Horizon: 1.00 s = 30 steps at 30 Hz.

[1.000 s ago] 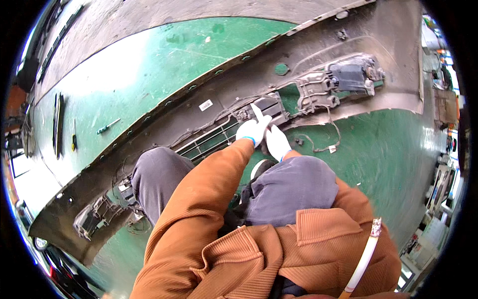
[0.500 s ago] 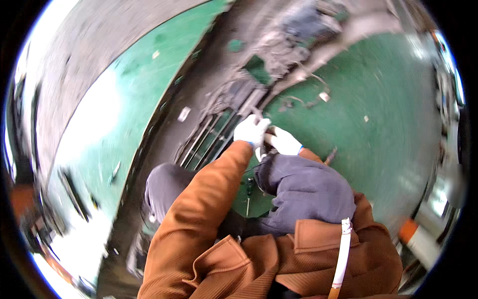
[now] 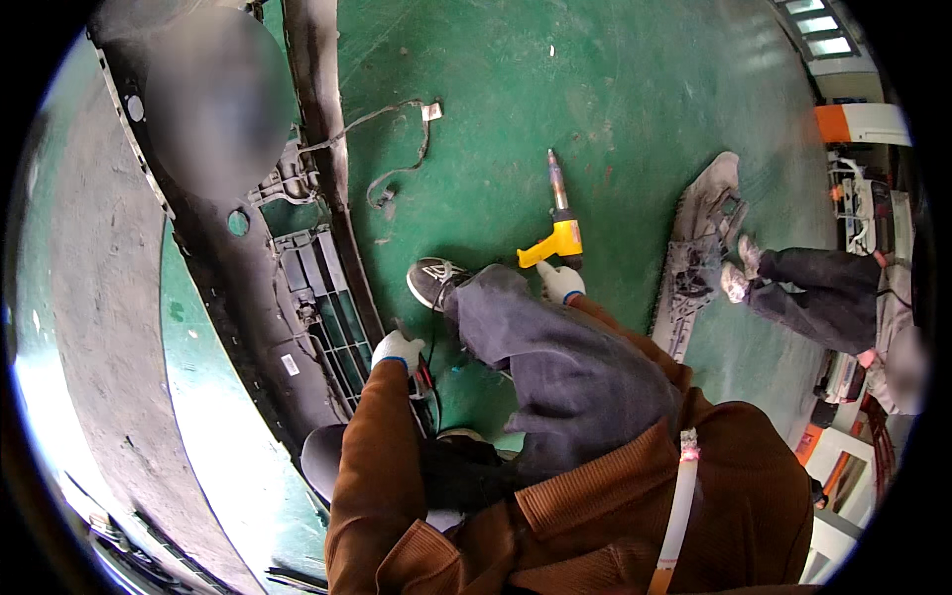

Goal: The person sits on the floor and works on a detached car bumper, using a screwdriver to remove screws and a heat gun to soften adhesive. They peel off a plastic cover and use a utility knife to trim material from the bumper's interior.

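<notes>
A yellow pistol-shaped heat gun (image 3: 566,238) with a long metal nozzle points away from me over the green floor. At its rear end, my right hand (image 3: 563,284), in a white glove, is closed on it, some fingers hidden. My left hand (image 3: 399,350), also white-gloved, is at the right edge of a long dark car bumper (image 3: 253,317), beside its slatted grille (image 3: 342,327). Its fingers are drawn together around a small greyish piece that I cannot make out. A red-and-black tool (image 3: 426,375) shows just right of that hand.
A thin cable (image 3: 426,149) with a white tag trails from the bumper. My shoe (image 3: 436,283) and bent leg lie between my hands. Another dark car part (image 3: 692,260) lies to the right, near another person's legs (image 3: 818,283). A cigarette (image 3: 680,501) shows in the foreground.
My hands, together at the grille before, are now apart. The right has gone to the heat gun; the left stays by the grille. The whole view has turned, bringing the other person in.
</notes>
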Each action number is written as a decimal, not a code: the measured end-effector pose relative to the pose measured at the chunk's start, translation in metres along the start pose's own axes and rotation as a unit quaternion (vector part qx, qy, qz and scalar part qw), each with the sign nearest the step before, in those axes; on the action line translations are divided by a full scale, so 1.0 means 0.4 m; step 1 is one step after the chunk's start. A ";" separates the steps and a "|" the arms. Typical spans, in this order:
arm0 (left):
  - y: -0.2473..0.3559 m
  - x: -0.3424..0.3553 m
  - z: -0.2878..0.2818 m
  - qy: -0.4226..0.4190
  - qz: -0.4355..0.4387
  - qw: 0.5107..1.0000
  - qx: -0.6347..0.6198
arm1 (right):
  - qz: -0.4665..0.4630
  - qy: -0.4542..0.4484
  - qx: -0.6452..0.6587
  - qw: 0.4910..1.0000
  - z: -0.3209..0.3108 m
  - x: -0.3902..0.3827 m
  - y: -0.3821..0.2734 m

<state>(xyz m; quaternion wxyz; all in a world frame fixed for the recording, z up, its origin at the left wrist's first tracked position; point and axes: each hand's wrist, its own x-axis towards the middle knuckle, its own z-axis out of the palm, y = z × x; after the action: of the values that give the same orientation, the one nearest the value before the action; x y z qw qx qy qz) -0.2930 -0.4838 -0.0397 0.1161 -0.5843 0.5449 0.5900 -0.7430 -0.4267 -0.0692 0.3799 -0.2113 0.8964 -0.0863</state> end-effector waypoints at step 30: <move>0.320 -0.893 -0.302 -0.173 0.737 0.451 -0.472 | -0.406 -0.377 -0.019 0.832 -0.070 -0.569 -0.739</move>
<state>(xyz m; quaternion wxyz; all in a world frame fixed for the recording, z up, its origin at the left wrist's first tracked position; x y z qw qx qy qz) -0.2203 -0.4479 0.3503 -0.5640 0.1856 0.3781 0.7103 -0.5289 -0.5906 0.1900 0.6148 -0.5797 0.5188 -0.1296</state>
